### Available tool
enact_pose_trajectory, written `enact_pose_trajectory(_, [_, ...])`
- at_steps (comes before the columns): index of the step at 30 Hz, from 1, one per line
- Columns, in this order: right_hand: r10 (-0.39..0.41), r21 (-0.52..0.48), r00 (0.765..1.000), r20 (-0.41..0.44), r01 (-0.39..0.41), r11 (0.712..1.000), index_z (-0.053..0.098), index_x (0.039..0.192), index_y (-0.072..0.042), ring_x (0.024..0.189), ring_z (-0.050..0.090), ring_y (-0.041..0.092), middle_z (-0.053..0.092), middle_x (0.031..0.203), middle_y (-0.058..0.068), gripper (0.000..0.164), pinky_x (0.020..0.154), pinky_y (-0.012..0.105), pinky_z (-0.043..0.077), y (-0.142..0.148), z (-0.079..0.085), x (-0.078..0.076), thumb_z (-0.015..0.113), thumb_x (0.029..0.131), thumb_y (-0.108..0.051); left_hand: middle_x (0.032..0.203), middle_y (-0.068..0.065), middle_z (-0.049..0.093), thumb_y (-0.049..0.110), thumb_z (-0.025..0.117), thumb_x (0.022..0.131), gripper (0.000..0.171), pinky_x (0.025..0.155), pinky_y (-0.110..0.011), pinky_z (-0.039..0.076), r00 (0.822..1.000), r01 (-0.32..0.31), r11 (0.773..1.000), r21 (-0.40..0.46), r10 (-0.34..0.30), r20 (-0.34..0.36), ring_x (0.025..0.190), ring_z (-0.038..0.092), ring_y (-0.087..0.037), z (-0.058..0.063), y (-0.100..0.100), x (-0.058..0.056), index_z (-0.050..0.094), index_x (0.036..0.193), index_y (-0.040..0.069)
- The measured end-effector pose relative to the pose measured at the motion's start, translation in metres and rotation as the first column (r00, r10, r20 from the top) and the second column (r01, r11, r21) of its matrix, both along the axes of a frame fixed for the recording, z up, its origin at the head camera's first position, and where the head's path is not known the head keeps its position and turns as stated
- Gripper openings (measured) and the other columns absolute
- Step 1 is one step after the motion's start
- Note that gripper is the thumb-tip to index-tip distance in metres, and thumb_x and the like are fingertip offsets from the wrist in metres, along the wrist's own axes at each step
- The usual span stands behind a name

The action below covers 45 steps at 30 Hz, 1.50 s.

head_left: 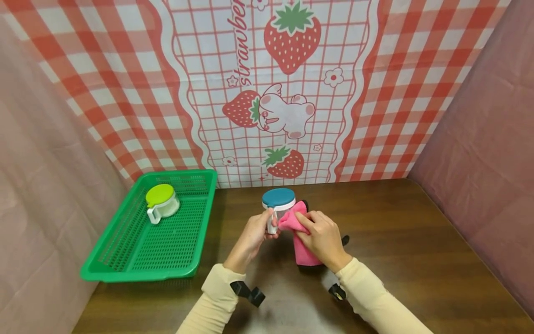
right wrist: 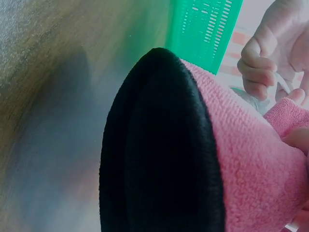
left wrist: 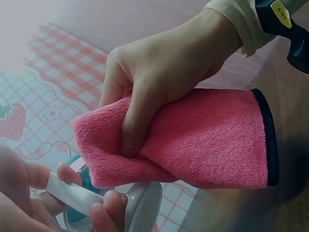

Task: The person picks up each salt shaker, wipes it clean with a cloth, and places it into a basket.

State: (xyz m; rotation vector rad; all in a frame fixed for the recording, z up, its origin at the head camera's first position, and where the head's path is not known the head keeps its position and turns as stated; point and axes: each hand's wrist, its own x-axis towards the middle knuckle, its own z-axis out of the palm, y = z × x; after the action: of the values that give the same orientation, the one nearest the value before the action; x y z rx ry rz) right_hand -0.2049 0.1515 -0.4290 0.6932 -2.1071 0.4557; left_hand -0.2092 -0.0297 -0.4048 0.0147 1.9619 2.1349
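A clear jar with a blue lid (head_left: 278,197) is held above the table by my left hand (head_left: 252,232), whose fingers curl round its white handle (left wrist: 75,194). My right hand (head_left: 323,235) pinches a pink cloth (head_left: 306,253) with dark edging, thumb on top in the left wrist view. The bunched end of the cloth is at the jar's right side, and the rest hangs below the hand. In the right wrist view the cloth (right wrist: 251,150) covers most of the right hand, and its dark edge gapes toward the camera.
On the left of the brown table (head_left: 400,260) stands a green basket (head_left: 204,222). Inside it sits a similar jar with a lime-green lid (head_left: 160,195) and a white handle. A strawberry-print cloth (head_left: 292,93) hangs behind, with pink curtains (head_left: 471,102) at the sides.
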Motion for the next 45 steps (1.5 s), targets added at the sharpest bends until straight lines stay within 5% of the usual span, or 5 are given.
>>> enact_pose_trajectory(23, [-0.018, -0.055, 0.994, 0.112, 0.024, 0.998, 0.069, 0.095, -0.010, 0.062, 0.053, 0.017, 0.058, 0.070, 0.003, 0.034, 0.054, 0.033, 0.044, 0.010, -0.009, -0.008, 0.076, 0.063, -0.017, 0.058, -0.002, 0.055, 0.032, 0.034, 0.094, 0.040, 0.053, -0.020, 0.038, 0.999, 0.000, 0.998, 0.060, -0.004, 0.051, 0.053, 0.052, -0.010, 0.005, -0.011, -0.002, 0.046, 0.063, 0.009])
enact_pose_trajectory(45, [0.012, -0.142, 0.995, 0.097, 0.002, 0.990, 0.070, 0.094, -0.008, 0.060, 0.053, 0.018, 0.060, 0.069, 0.004, 0.034, 0.055, 0.032, 0.044, -0.005, 0.007, -0.008, 0.078, 0.062, -0.014, 0.055, -0.001, 0.052, 0.032, 0.034, 0.093, 0.041, 0.048, -0.019, 0.039, 1.000, -0.020, 0.997, -0.071, 0.021, 0.012, 0.048, 0.050, -0.008, -0.003, -0.005, -0.003, 0.049, 0.064, 0.008])
